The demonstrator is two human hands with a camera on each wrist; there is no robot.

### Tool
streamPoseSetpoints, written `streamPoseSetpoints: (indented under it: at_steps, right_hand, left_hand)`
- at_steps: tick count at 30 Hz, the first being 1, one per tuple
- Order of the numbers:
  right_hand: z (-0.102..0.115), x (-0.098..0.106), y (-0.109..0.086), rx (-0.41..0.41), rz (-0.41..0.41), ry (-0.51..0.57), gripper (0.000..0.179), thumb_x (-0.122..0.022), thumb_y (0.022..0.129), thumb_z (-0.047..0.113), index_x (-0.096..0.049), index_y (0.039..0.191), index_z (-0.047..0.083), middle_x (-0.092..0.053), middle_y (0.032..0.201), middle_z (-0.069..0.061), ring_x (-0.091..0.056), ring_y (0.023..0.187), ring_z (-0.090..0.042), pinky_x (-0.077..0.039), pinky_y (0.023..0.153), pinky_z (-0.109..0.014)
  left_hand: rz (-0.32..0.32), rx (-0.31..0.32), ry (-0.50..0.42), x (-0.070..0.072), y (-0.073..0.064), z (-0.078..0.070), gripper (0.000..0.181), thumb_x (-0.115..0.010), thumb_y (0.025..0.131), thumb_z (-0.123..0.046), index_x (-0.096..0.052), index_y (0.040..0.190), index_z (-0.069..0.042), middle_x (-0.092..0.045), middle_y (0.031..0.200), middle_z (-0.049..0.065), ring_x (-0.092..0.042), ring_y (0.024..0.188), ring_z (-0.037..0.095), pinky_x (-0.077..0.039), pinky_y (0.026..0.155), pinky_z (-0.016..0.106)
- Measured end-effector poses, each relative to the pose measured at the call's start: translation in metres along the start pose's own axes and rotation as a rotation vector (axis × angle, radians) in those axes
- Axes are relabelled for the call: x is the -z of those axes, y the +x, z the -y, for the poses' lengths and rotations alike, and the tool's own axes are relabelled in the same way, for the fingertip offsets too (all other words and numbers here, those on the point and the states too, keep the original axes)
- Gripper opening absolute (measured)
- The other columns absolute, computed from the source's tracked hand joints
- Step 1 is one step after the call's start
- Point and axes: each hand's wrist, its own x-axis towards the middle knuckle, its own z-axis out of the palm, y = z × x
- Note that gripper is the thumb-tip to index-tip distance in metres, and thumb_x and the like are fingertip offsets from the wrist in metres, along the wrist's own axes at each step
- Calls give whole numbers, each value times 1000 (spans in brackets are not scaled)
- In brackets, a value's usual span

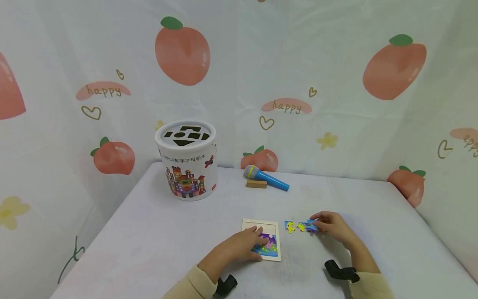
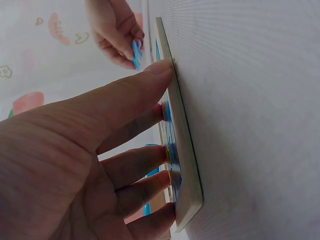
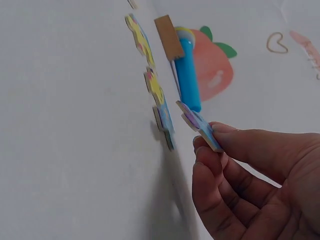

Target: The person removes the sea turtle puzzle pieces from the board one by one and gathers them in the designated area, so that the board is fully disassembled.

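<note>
My left hand (image 1: 242,245) rests on a wooden jigsaw puzzle tray (image 1: 277,245), its fingertips on the colorful picture and the thumb at the near edge. Assembled pieces (image 1: 269,248) fill the lower part of the tray; bare wood shows along the top, and the hand hides some of the picture. To the right, my right hand (image 1: 334,226) pinches a blue and purple puzzle piece (image 3: 200,127) between thumb and fingers, held above the table. Loose puzzle pieces with yellow figures (image 1: 289,226) lie between the tray and that hand.
A white bucket (image 1: 188,166) with a shape-cutout lid stands at the back left. Near the back edge lie a blue toy microphone (image 1: 272,181) and a brown wooden block (image 1: 256,184). A printed cloth (image 1: 231,62) hangs behind the white table (image 1: 179,232).
</note>
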Motion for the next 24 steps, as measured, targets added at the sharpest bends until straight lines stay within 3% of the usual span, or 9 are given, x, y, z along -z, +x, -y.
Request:
streamPoseSetpoints:
  at_steps: [5,9,13,24]
  right_hand:
    - [-5,5,-3,-75,-55,-36,25,-59,89,9,-62,110,-5,-64,82,-6,-54,66,-10,-47,58,-24]
    - [-10,8,-4,-124,-74,-64,25,-58,89,9,-63,109,-4,-57,73,0,-50,64,-9,-44,56,-22]
    - [-16,10,-4,-125,-70,-57,25,-58,89,9,-63,109,-5,-52,68,1,-46,61,-8,-41,54,-22]
    - [-19,8,-4,-121,-101,-35,29,-63,88,12,-61,107,-9,-55,71,0,-46,59,-7,-43,52,-22]
  left_hand:
    - [-4,-1,2,0,0,0,53,-69,81,-39,-53,131,-34,-40,147,0,-33,139,20,-38,107,43]
    - [-8,-6,19,-1,-1,0,53,-69,81,-39,-53,131,-33,-41,147,0,-34,138,21,-39,107,42]
    - [-5,-7,18,0,-1,0,53,-68,81,-39,-53,132,-33,-40,147,0,-34,138,21,-38,107,42]
    - [0,-10,9,1,-1,0,53,-67,82,-40,-52,132,-34,-40,147,0,-33,139,21,-38,107,42]
